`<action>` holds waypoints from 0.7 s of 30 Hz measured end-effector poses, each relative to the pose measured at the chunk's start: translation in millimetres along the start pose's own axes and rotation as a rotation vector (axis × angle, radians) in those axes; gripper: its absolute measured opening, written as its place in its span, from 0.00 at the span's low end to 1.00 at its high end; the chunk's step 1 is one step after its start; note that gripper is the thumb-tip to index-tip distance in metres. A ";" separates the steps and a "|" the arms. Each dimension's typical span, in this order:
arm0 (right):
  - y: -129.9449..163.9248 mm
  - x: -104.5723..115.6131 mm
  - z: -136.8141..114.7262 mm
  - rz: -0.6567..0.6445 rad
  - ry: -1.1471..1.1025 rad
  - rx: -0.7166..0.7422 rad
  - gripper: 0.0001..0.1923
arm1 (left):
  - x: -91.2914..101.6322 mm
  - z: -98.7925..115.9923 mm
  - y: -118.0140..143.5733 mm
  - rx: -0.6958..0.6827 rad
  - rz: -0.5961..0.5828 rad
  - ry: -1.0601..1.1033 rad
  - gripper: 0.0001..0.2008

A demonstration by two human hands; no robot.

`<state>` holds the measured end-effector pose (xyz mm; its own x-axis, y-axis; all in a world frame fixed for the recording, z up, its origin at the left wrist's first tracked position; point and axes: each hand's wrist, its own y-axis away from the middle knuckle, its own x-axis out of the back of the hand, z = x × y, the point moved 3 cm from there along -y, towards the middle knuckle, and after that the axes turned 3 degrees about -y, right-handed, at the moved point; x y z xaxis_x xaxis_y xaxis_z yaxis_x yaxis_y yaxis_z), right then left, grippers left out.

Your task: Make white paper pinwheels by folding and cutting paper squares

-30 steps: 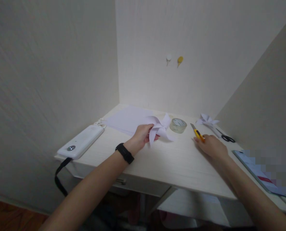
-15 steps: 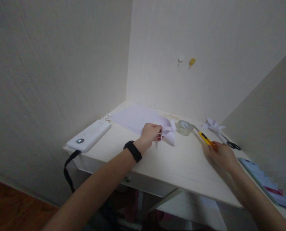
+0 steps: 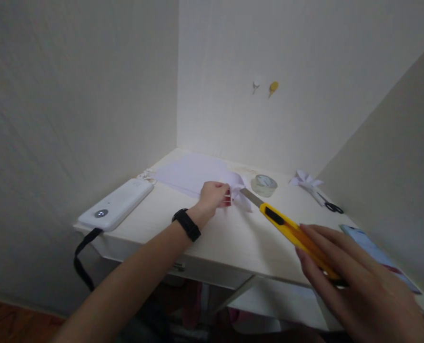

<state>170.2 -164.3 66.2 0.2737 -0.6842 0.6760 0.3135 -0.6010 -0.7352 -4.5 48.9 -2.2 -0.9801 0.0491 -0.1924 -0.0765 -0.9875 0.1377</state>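
Two hands work over the pale tabletop (image 3: 233, 238): the left hand (image 3: 214, 196), fingers pinched together on a folded white paper pinwheel (image 3: 238, 188), pins it near the far middle, while the right hand (image 3: 355, 281), raised close to the camera, is clamped round a yellow utility knife (image 3: 290, 231). Its long axis runs from lower right to upper left, and the bared blade tip lies just beside the pinwheel and the left fingertips. Beyond lie loose paper sheets (image 3: 194, 171), a tape roll (image 3: 264, 185), a second pinwheel (image 3: 305, 180), scissors (image 3: 331, 206) and, at the left edge, a white device (image 3: 117, 208).
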 end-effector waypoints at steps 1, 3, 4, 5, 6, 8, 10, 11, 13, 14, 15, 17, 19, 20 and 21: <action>-1.9 -0.9 -3.4 -0.007 -0.023 0.023 0.20 | 0.0 0.5 0.5 0.003 0.002 0.005 0.08; -5.3 -3.1 -7.8 -0.006 -0.053 0.045 0.20 | -0.3 0.7 0.8 0.006 -0.005 0.011 0.07; -6.8 -4.7 -9.4 -0.008 -0.059 0.045 0.20 | -0.4 0.4 0.5 0.006 -0.011 0.011 0.06; -8.1 -6.6 -11.1 -0.012 -0.062 0.044 0.19 | -0.6 0.0 0.0 0.004 -0.016 0.010 0.06; -9.3 -9.2 -12.7 -0.026 -0.058 0.037 0.19 | -0.6 -0.6 -0.8 0.001 -0.020 0.005 0.05; -11.7 -15.3 -15.8 -0.068 -0.034 0.006 0.18 | -0.3 -1.9 -2.9 -0.009 -0.015 -0.009 0.05; -14.6 -21.8 -18.8 -0.124 -0.002 -0.034 0.17 | 0.1 -3.2 -5.0 -0.014 -0.009 -0.018 0.06; -16.4 -24.8 -20.5 -0.150 0.013 -0.048 0.17 | 0.3 -3.6 -5.9 -0.020 -0.006 -0.022 0.06; -20.8 -29.8 -24.3 -0.196 0.044 -0.060 0.16 | 0.5 -4.0 -7.3 -0.037 -0.006 -0.025 0.06; -23.2 -32.2 -26.2 -0.223 0.064 -0.062 0.16 | 0.6 -4.0 -7.7 -0.043 -0.006 -0.026 0.06; -25.5 -34.4 -28.1 -0.250 0.091 -0.068 0.16 | 0.6 -4.0 -8.0 -0.048 -0.003 -0.025 0.05; -29.7 -38.8 -31.6 -0.303 0.157 -0.072 0.16 | 0.6 -3.8 -8.2 -0.045 0.003 -0.019 0.05; -32.6 -42.9 -35.2 -0.344 0.213 -0.050 0.16 | 0.1 -3.2 -7.9 -0.045 0.005 -0.012 0.05; -33.6 -44.7 -36.9 -0.357 0.230 -0.032 0.17 | -0.2 -2.8 -7.6 -0.045 0.007 -0.008 0.05; -34.3 -46.2 -38.5 -0.362 0.239 -0.014 0.16 | -0.4 -2.2 -7.2 -0.045 0.009 -0.003 0.05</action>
<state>111.8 -128.0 58.3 -0.0709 -0.5036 0.8610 0.3373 -0.8244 -0.4544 -3.1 55.7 -5.3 -0.9812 0.0408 -0.1885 -0.0596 -0.9937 0.0953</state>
